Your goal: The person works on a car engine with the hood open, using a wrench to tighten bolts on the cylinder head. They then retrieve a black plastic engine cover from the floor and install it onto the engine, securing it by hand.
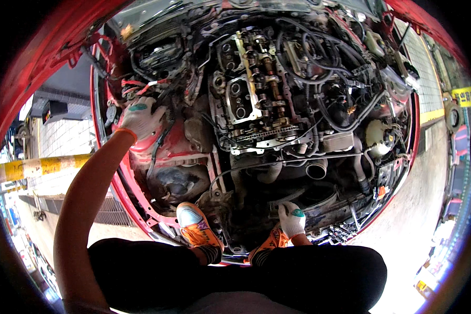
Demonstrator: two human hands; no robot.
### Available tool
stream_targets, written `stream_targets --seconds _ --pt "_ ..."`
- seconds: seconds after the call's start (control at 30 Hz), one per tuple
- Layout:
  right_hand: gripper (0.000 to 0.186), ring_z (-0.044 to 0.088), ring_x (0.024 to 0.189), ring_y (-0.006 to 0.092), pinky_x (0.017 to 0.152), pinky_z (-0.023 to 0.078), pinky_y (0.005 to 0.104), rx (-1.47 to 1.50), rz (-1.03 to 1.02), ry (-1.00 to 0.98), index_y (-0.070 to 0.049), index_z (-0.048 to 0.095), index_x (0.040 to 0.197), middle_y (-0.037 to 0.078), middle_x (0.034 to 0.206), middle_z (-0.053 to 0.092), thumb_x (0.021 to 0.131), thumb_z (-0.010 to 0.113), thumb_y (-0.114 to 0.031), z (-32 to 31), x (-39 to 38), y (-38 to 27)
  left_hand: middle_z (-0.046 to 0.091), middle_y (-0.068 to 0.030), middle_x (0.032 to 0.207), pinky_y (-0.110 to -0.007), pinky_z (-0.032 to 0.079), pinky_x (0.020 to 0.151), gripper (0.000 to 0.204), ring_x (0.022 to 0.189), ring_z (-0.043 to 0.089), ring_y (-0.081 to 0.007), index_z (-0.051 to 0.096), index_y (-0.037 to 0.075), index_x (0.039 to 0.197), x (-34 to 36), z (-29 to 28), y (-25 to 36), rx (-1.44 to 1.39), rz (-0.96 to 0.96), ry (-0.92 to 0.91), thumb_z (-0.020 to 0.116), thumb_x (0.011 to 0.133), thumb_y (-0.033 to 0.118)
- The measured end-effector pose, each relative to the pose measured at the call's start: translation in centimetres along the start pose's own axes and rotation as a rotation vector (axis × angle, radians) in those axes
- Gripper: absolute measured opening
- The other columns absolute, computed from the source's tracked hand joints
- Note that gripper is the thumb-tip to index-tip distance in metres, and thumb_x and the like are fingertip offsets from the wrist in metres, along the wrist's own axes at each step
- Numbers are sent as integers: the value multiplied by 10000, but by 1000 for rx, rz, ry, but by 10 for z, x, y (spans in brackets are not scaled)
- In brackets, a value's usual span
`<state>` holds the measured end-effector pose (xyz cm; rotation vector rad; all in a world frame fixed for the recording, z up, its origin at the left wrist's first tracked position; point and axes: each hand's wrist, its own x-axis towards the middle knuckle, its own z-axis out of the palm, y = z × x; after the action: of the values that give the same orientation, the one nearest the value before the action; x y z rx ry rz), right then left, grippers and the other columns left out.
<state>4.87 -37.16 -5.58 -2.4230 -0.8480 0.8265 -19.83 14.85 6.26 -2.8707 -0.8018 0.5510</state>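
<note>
My left hand (144,120), in a white glove with a green patch, lies on the red inner wing (154,144) of an engine bay, fingers apart, near red hoses and wiring. At the bottom centre my right hand (292,220), also gloved, has its fingers curled at the dark front crossmember (319,222); what they hold, if anything, is hidden. Between and above my hands is the opened engine (254,91), its camshafts and timing chain exposed. A black cable (298,157) runs across the bay in front of it.
My orange sneakers (196,225) are inside the front of the bay. Black hoses (319,73) and a pale reservoir (379,138) sit at the right. A yellow bar (42,167) and grating (102,209) lie outside the car at the left; metal tools (337,233) lie along the front edge.
</note>
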Motion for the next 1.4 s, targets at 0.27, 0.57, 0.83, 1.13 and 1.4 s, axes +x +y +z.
stream_targets --seconds 0.27,0.57,0.83,1.13,1.4 --pt "259 704 961 377 855 562 429 38 25 10 -43 747 1041 175 1021 740 946 667 -270 -7 -2 -2 591 -176 1198 -489 500 935 361 1143 582 -386 669 166 1215 7 17 -4 -34 4 160 673 902 346" --pt "165 714 931 335 850 566 424 214 -12 34 -62 752 1034 166 1038 741 897 707 -144 -35 17 2 640 -245 1234 -488 462 1026 549 1177 589 -428 614 -4 1258 16 -8 19 -312 -333 27 561 995 475" --pt "368 603 1141 412 1005 480 476 -60 -255 765 -14 613 1298 228 1197 645 974 599 -186 -154 191 -6 588 -267 1276 -496 463 1025 461 1225 561 -431 616 68 1285 4 25 -20 -158 -193 -79 490 1041 438" --pt "321 707 1038 401 897 555 460 -70 379 564 -101 647 1253 208 1141 730 1019 520 -280 -155 272 15 619 -221 1262 -478 498 984 410 1169 614 -403 618 15 1243 34 -14 10 -201 -262 37 564 1004 344" --pt "364 722 965 399 844 551 463 200 473 729 -106 726 1141 220 1048 743 1025 517 -381 -156 265 -6 590 -125 1381 -363 503 1002 451 1154 621 -286 565 12 1374 187 -90 141 -1156 118 -56 641 1008 265"
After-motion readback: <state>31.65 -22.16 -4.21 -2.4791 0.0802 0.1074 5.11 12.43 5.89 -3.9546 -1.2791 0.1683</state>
